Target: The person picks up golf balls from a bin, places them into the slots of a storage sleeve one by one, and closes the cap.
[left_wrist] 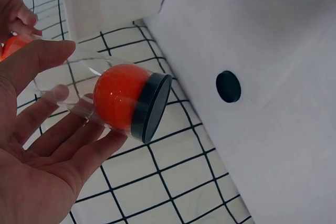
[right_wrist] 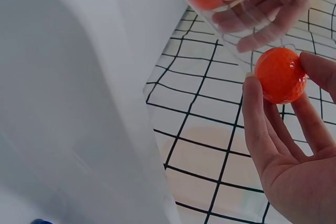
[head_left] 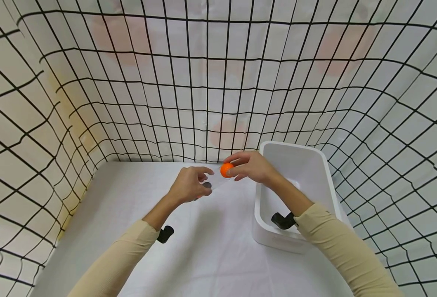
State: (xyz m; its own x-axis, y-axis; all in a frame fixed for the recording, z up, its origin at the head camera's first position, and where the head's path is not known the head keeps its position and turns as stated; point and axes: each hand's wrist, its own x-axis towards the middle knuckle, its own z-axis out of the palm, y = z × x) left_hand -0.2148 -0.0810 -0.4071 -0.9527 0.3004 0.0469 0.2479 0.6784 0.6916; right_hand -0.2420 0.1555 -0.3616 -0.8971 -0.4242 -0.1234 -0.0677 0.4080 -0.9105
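the left hand (left_wrist: 37, 145) is cradling one clear tube (left_wrist: 89, 90) with one orange ball (left_wrist: 118, 95) inside; the right hand (right_wrist: 294, 145) is pinching a second orange ball (right_wrist: 281, 74) at the tube's mouth, beside one white bin (head_left: 303, 165).

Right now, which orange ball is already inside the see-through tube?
The orange ball sitting against the tube's black cap, held in the left hand. The other ball is outside, pinched by the right hand's fingers.

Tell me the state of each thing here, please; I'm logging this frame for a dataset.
clear tube: held tilted in left hand, black cap on its closed end, one orange ball inside.
second orange ball: pinched in right hand at the tube's mouth.
white bin: upright on the table, open.
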